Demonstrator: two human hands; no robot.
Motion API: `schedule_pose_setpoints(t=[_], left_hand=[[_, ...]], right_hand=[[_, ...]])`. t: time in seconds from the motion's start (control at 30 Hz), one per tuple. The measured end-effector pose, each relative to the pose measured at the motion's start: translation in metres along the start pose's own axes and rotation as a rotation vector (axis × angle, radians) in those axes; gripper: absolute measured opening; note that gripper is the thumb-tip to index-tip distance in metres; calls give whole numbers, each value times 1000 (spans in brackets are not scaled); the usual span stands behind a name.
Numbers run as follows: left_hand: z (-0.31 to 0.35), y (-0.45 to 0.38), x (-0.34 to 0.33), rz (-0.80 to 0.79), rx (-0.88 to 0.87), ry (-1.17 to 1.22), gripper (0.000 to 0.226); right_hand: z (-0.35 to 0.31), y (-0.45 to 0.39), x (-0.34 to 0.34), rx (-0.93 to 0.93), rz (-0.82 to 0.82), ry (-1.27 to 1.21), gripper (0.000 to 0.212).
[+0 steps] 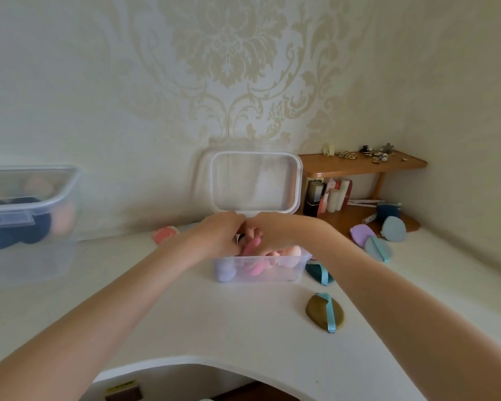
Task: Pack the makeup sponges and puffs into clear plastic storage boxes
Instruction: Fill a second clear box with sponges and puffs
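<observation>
Counting from the near edge of the white table (229, 319): 1 olive puff (324, 312) with a teal strap lies alone. Next, 1 dark teal puff (318, 272), touching the right end of the clear box (261, 267). Box holds a lilac sponge (225, 272) plus several pink and peach ones, exact count unclear. Both hands meet over its back rim: left hand (217, 235) and right hand (275, 230), fingers curled, pinching a pink puff (250, 247). Lid (256, 182) stands upright behind. Farther right, 3 puffs: lilac puff (362, 233), 2 blue-grey puffs (378, 248). 1 coral puff (164, 234) behind the left wrist. Second clear box (29, 224) far left holds dark and peach sponges.
</observation>
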State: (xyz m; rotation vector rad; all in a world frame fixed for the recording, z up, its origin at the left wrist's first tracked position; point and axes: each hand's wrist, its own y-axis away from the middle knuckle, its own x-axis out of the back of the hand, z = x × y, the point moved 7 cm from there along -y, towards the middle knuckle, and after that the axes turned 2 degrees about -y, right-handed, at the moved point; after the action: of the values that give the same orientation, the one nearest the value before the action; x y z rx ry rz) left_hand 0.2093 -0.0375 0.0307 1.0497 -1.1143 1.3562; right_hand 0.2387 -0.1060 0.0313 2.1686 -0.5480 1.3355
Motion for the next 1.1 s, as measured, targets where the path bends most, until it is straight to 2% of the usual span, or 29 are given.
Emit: schedule_pose_setpoints(t=[0.07, 0.1, 0.2, 0.3, 0.47, 0.6, 0.7, 0.77, 0.87, 0.97, 1.1], left_hand=[[0, 1, -2, -9, 13, 4, 22], [-1, 1, -2, -10, 21, 15, 22], [-3, 1, -3, -19, 31, 12, 18], [-4, -1, -5, -43, 39, -5, 22], [-3, -4, 11, -16, 66, 148, 22], [11, -7, 32, 85, 14, 258, 19], [30, -19, 43, 144, -61, 334, 16], [50, -29, 44, 141, -126, 320, 16], [85, -43, 31, 79, -209, 294, 19], [112, -58, 16, 24, -254, 291, 21], [125, -71, 1, -38, -255, 257, 22]], right_hand=[[-6, -4, -6, 12, 43, 54, 15], [-7, -6, -8, 7, 52, 64, 15], [-1, -5, -3, -35, -16, -36, 19], [8, 2, 3, -71, -122, -204, 35], [7, -1, -3, -26, 20, -69, 26], [12, 12, 16, -6, 25, -241, 21], [41, 27, 51, -38, 248, -427, 11], [77, 38, 70, -119, 455, -452, 11], [145, 61, 87, -361, 725, -248, 18], [209, 72, 86, -629, 706, -10, 33], [252, 70, 69, -786, 680, -118, 40]])
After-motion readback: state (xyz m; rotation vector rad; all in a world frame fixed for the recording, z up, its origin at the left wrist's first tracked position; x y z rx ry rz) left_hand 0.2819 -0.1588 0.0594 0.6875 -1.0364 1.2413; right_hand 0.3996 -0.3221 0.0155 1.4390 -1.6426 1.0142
